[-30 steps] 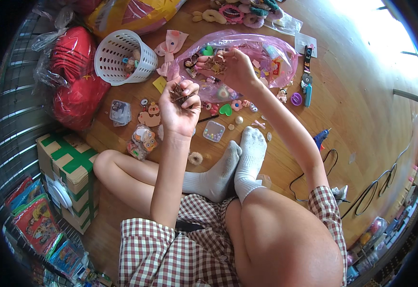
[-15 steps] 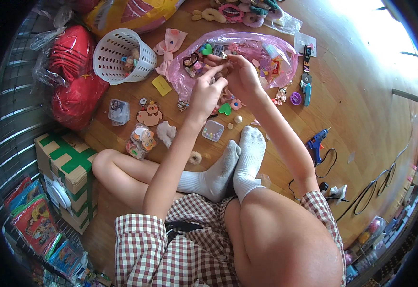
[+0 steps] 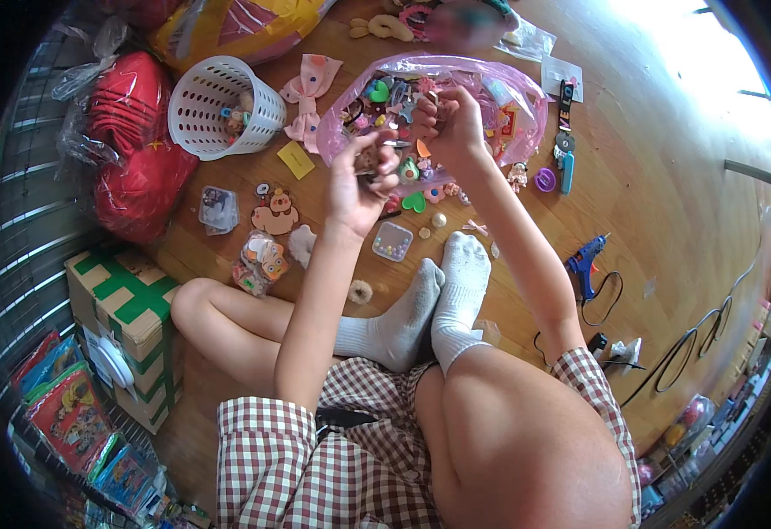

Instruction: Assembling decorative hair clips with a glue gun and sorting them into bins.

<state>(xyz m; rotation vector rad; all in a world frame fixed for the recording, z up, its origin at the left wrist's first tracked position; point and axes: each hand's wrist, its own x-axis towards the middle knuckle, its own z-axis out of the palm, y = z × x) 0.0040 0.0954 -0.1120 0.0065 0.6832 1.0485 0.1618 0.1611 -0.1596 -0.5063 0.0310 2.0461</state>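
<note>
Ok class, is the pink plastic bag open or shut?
Open: the pink plastic bag lies with its rim spread wide, small trinkets showing uncovered inside.

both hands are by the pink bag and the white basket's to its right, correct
Wrong side: in the head view the white basket is left of the pink bag, not right; the left hand and right hand are by the bag.

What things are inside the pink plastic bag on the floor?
In the pink plastic bag, a green piece, a grey star and a red-and-yellow piece show among small trinkets. The left hand and right hand cover some; whatever lies deeper is hidden.
</note>
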